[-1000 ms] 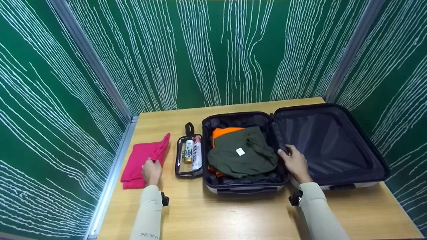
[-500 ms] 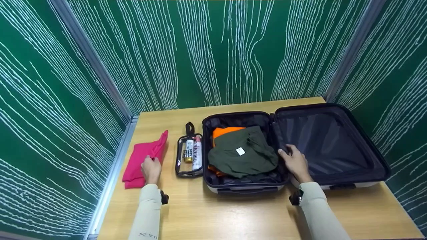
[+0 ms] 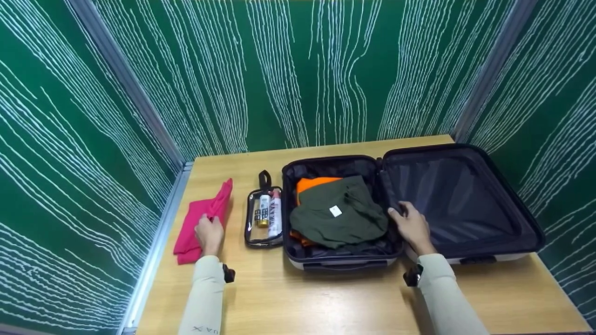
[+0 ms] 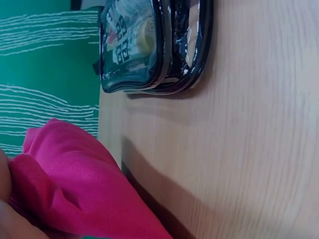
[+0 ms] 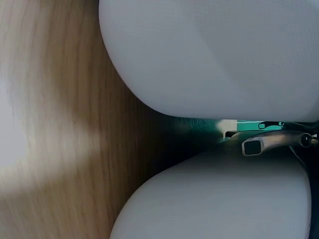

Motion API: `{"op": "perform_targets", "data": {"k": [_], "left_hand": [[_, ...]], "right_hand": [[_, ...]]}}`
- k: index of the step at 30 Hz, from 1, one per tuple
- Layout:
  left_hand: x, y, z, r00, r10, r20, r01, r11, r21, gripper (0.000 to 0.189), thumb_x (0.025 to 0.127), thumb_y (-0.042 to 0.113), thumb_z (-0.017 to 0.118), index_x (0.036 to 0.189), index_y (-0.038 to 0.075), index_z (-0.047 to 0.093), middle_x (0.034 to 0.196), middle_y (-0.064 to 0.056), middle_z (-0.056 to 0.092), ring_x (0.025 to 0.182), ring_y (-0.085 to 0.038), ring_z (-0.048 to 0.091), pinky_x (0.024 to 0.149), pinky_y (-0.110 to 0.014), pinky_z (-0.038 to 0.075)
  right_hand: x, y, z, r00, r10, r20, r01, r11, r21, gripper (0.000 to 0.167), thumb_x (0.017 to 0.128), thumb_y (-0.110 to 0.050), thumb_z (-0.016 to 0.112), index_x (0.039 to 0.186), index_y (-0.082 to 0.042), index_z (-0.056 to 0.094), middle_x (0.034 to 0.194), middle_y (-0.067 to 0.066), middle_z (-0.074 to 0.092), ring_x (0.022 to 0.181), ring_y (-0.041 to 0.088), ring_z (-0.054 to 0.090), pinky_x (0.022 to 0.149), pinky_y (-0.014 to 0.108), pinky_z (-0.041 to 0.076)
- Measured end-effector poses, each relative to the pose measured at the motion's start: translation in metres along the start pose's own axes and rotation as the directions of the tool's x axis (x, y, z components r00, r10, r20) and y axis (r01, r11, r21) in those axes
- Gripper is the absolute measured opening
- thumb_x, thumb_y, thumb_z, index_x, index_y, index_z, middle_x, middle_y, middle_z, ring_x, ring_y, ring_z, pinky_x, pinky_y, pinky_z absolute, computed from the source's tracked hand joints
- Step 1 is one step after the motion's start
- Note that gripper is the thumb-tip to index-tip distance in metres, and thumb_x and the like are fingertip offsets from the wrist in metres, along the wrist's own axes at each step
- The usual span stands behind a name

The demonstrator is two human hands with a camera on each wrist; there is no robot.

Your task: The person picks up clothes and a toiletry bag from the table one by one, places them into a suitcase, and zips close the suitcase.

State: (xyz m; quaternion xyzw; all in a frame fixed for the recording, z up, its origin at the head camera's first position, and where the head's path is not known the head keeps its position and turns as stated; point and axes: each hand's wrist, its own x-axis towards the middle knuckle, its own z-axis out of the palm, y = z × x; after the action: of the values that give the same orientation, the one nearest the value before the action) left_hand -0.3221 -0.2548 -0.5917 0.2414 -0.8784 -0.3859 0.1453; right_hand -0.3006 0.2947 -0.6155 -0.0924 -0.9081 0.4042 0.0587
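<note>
At the left of the table, my left hand pinches a folded pink cloth garment; one corner of it is raised. The left wrist view shows the garment bunched at the fingers. My right hand grips the inner edge of the open suitcase where its two halves meet; the fingertips are partly hidden. Inside the near half, a dark green garment with a white label lies over an orange garment. No hand shows in the right wrist view, only the pale suitcase shells.
Between the pink garment and the suitcase lies a clear zip pouch with black trim, holding bottles. The lid half lies open to the right on the wooden table. Green patterned walls stand around the table.
My left hand has shifted slightly left and away from me, and the pink garment's raised corner has moved left with its body sliding slightly right. My right hand and the suitcase have stayed put.
</note>
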Motion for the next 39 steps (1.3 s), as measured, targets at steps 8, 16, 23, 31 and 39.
{"op": "perform_targets", "data": {"k": [8,16,23,31,39], "left_hand": [[0.001,0.003,-0.008,1.0,-0.015,0.023,0.015,1.0,-0.025,0.038,0.105,0.02,0.048,0.131,-0.006,0.059,0.124,-0.031,0.064,0.125,-0.05,0.057,0.105,-0.058,0.045],[0.001,0.01,-0.015,1.0,0.014,-0.011,-0.013,1.0,0.011,0.034,0.103,0.019,0.049,0.125,-0.006,0.058,0.122,-0.034,0.064,0.121,-0.054,0.057,0.102,-0.06,0.045],[0.002,0.012,-0.018,0.998,0.036,-0.047,-0.034,0.998,0.046,0.033,0.102,0.019,0.053,0.126,-0.003,0.057,0.12,-0.033,0.066,0.118,-0.053,0.059,0.1,-0.06,0.045],[0.004,0.016,-0.022,0.993,0.048,-0.105,-0.043,0.998,0.044,0.028,0.101,0.018,0.053,0.12,-0.001,0.059,0.116,-0.036,0.066,0.111,-0.057,0.061,0.093,-0.064,0.046],[0.007,0.025,-0.03,0.991,0.034,-0.128,-0.028,0.998,0.051,0.032,0.102,0.021,0.051,0.127,0.003,0.059,0.118,-0.031,0.068,0.109,-0.054,0.063,0.089,-0.065,0.048]], "right_hand": [[0.0,0.001,0.001,1.0,-0.006,-0.004,0.006,1.0,-0.005,0.066,0.102,-0.053,0.052,0.151,-0.008,0.047,0.125,0.022,0.065,0.117,0.043,0.061,0.102,0.06,0.042],[-0.001,0.001,0.002,1.0,0.008,0.002,-0.008,1.0,-0.003,0.068,0.102,-0.057,0.05,0.151,-0.01,0.047,0.128,0.022,0.065,0.12,0.044,0.061,0.102,0.06,0.043],[0.0,0.001,0.001,1.0,0.018,0.008,-0.018,1.0,-0.008,0.07,0.101,-0.059,0.049,0.152,-0.01,0.046,0.135,0.023,0.063,0.125,0.045,0.058,0.105,0.061,0.042],[0.001,0.001,0.001,1.0,0.02,-0.009,-0.02,1.0,-0.023,0.067,0.101,-0.057,0.051,0.15,-0.011,0.049,0.125,0.02,0.066,0.12,0.043,0.06,0.102,0.059,0.042],[0.002,0.001,0.002,1.0,0.012,-0.025,-0.012,1.0,-0.018,0.064,0.101,-0.055,0.053,0.148,-0.011,0.051,0.12,0.019,0.067,0.116,0.042,0.062,0.101,0.058,0.043]]}}
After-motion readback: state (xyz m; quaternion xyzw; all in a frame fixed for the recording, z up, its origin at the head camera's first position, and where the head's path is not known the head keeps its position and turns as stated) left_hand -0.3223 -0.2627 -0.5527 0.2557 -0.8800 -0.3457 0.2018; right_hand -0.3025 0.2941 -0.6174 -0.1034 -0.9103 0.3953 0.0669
